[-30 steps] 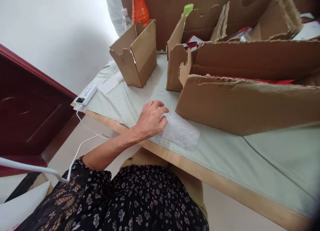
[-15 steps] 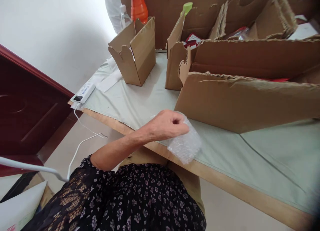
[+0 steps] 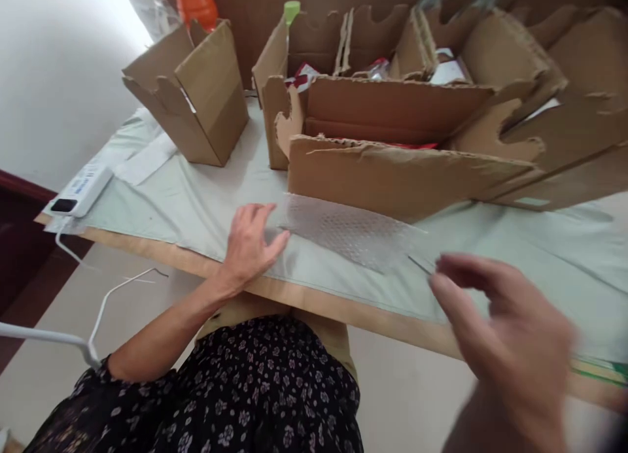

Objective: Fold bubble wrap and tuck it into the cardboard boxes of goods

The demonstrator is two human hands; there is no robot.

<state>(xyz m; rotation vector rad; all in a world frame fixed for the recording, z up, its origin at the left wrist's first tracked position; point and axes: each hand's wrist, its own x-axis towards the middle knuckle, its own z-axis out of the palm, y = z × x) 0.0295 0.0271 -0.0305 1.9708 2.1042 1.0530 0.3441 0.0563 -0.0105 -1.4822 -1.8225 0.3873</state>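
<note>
A clear bubble wrap piece (image 3: 350,234) lies spread on the pale green cloth, against the front of the long cardboard box (image 3: 363,172). Just off its left end is my left hand (image 3: 250,240), fingers and thumb apart, with nothing in it. To the right, my right hand (image 3: 505,329) is raised near the table's front edge, partly blurred. Its fingers are curved, with thumb and forefinger tips close but seemingly apart, and I see nothing between them. A thin dark line on the cloth runs toward those fingertips.
Behind the long box stand several cardboard compartments (image 3: 377,41) with red and white packets inside. A separate cardboard box (image 3: 210,106) stands to the left. A white power strip (image 3: 83,188) with a cable sits at the table's left corner. An orange bottle (image 3: 196,5) is at the back.
The bubble wrap, bunched at my left hand before, now lies flat on the cloth. My left hand has opened off it. My right hand has come into view, and the view has shifted right.
</note>
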